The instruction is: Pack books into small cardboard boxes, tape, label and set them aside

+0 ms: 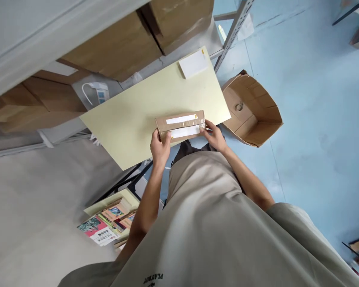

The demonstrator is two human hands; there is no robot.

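Note:
A small brown cardboard box (181, 125), taped and bearing two white labels, lies on the pale yellow table (131, 119) near its front edge. My left hand (159, 146) grips the box's left end with fingers curled over its edge. On the box's right end rests my right hand (214, 134), fingers pressed against it. Both hands hold the box flat on the table.
A white pad (193, 63) lies at the table's far corner. An open cardboard carton (251, 109) stands on the blue floor to the right. Large cardboard boxes (119, 48) fill metal shelving behind the table. Books (107, 223) are stacked low at the left.

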